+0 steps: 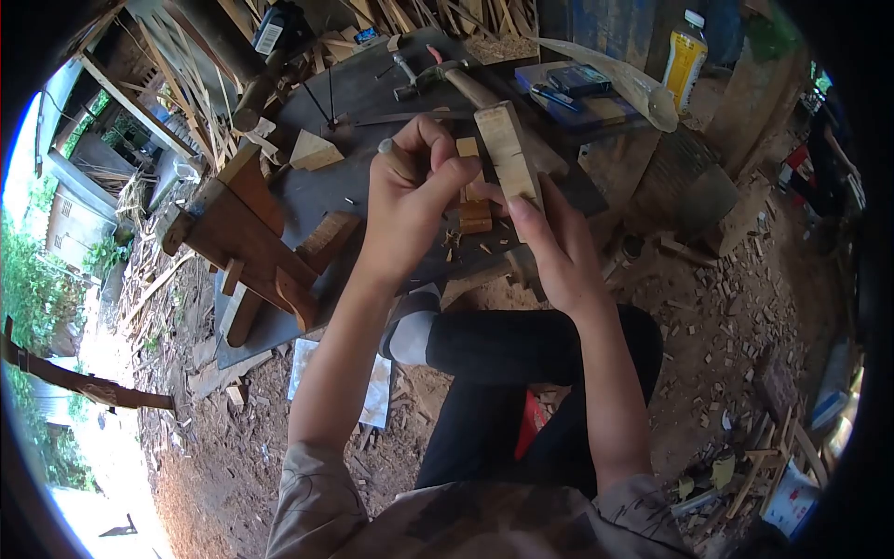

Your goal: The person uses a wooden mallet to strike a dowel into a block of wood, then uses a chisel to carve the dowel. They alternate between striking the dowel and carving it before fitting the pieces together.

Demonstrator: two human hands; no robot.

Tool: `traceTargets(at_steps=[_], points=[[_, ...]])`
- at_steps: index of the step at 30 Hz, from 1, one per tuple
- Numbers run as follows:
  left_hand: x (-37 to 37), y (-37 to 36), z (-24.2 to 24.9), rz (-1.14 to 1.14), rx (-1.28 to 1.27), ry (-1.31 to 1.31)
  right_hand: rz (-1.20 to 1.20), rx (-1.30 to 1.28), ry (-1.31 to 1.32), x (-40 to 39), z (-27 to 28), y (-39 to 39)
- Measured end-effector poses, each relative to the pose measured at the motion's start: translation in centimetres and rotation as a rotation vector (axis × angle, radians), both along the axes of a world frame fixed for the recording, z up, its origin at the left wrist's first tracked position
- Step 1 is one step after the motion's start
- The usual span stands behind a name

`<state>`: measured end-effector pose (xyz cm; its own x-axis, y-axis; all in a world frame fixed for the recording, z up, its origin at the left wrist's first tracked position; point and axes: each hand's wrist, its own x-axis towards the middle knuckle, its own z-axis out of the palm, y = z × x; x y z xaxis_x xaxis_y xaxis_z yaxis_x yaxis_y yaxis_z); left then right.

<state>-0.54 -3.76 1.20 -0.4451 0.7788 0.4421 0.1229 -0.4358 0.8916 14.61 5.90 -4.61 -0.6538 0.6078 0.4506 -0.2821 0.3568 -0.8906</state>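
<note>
My left hand (410, 196) is closed around a tool with a round wooden handle (395, 160); its other end is hidden by my fingers. My right hand (561, 244) grips a pale rectangular wood block (507, 151), tilted upright, with small dark marks along its face. Between my hands, a smaller orange-brown wood piece (476, 224) is on the dark work surface (317, 200), among small chips. Beyond my hands lies a hammer-like tool (407, 86) with a metal head.
A brown wooden fixture (233, 233) stands at the left of the surface, near an angled wood offcut (315, 151). Behind right are a dark case (579, 80), a pen (555, 97) and a yellow bottle (684, 63). Wood chips cover the ground (708, 326).
</note>
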Motion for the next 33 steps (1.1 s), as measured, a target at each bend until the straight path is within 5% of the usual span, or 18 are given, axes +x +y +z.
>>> traceTargets(at_steps=[12,33], points=[[-0.3,0.8,0.7,-0.032,0.056,-0.282,0.009,-0.022,0.017,-0.5,-0.7,0.1],[-0.5,-0.2,-0.5,0.040,0.043,-0.229,-0.063,0.132,0.008,-0.6,-1.2,0.2]])
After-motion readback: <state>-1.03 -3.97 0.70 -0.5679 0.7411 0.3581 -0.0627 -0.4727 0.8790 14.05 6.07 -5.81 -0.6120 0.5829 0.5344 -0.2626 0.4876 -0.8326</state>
